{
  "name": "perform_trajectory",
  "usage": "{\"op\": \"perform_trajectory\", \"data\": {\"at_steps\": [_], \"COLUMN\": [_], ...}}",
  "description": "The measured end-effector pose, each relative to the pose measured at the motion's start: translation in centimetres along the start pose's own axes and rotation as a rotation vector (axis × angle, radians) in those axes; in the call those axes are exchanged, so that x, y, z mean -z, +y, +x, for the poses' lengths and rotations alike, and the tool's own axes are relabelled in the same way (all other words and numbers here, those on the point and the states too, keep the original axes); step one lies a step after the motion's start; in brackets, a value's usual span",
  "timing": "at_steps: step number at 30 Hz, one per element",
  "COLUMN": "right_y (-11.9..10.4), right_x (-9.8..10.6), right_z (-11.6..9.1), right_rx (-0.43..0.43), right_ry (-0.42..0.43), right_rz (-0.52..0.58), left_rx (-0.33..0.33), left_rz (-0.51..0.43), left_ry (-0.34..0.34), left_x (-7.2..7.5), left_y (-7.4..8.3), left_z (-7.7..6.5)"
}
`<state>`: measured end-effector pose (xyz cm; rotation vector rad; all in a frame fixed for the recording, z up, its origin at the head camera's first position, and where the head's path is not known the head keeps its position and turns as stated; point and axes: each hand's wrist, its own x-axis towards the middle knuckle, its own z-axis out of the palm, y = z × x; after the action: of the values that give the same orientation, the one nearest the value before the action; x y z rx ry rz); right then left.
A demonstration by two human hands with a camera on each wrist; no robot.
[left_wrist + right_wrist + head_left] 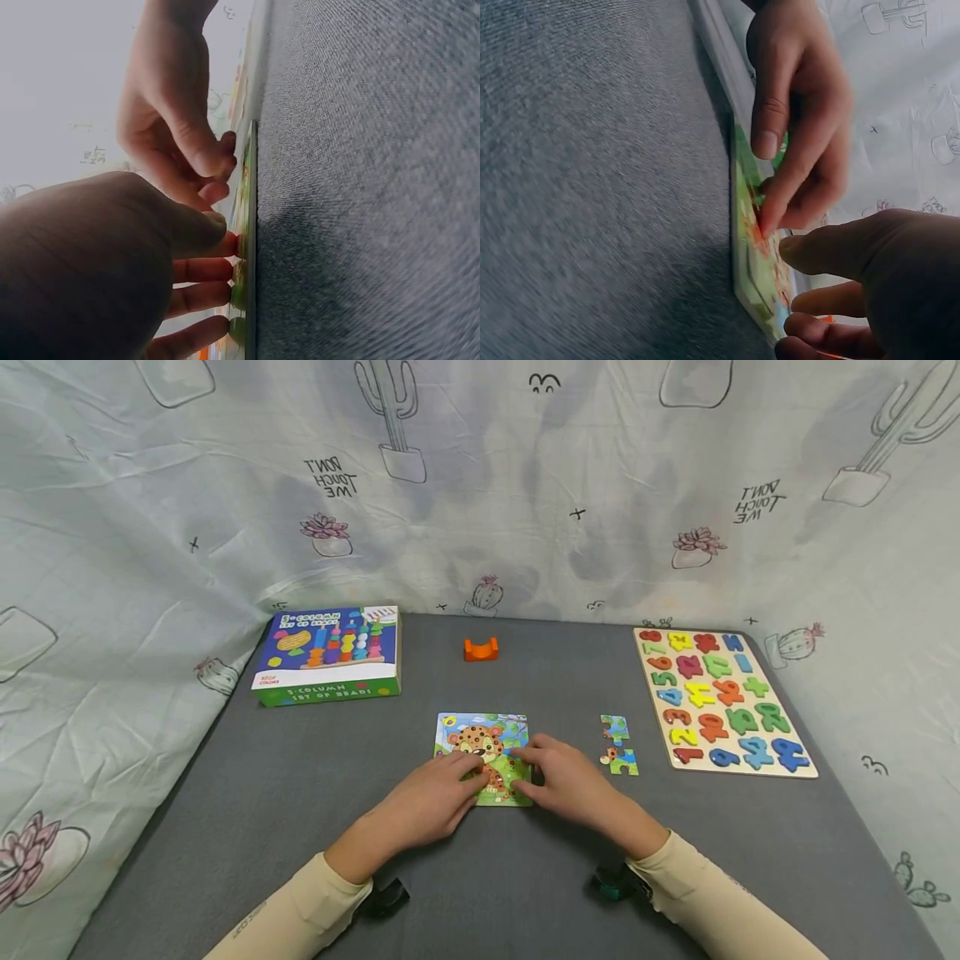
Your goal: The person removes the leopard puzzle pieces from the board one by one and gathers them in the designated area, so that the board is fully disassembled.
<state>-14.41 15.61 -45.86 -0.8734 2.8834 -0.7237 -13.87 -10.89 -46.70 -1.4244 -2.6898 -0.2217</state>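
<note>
A small jigsaw puzzle [495,793] with a leopard picture lies flat on the grey table in front of me. My left hand [435,793] reaches over its lower left part, fingertips down on the picture. From the other side, my right hand [566,781] has its fingers and thumb spread at the puzzle's right edge. In the right wrist view the left hand's index finger [795,176] points down onto the picture. Loose puzzle pieces [622,762] lie right of my right hand, one above the other. Parts of the picture are hidden under the fingers.
At the back left lies a bead set box [330,652]. An orange U-shaped block [481,650] sits at the back middle. On the right is a board of coloured numbers and letters [720,702]. A patterned cloth [480,485] hangs behind the table.
</note>
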Motion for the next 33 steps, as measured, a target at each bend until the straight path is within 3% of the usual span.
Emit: {"op": "perform_trajectory", "data": {"at_steps": [7, 17, 29, 33], "right_y": [-0.39, -0.33, 0.33, 0.57], "right_x": [-0.89, -0.98, -0.79, -0.61], "right_z": [-0.03, 0.18, 0.39, 0.34], "right_rx": [-0.013, 0.002, 0.029, -0.022], "right_ry": [-0.033, 0.013, 0.088, 0.113], "right_rz": [-0.024, -0.005, 0.128, 0.229], "left_rx": [0.003, 0.012, -0.005, -0.003], "left_rz": [-0.011, -0.020, -0.005, -0.013], "left_ry": [0.009, 0.015, 0.049, 0.035], "left_x": [-0.10, -0.01, -0.22, -0.11], "left_y": [0.02, -0.09, -0.05, -0.05], "left_z": [-0.13, -0.08, 0.04, 0.06]}}
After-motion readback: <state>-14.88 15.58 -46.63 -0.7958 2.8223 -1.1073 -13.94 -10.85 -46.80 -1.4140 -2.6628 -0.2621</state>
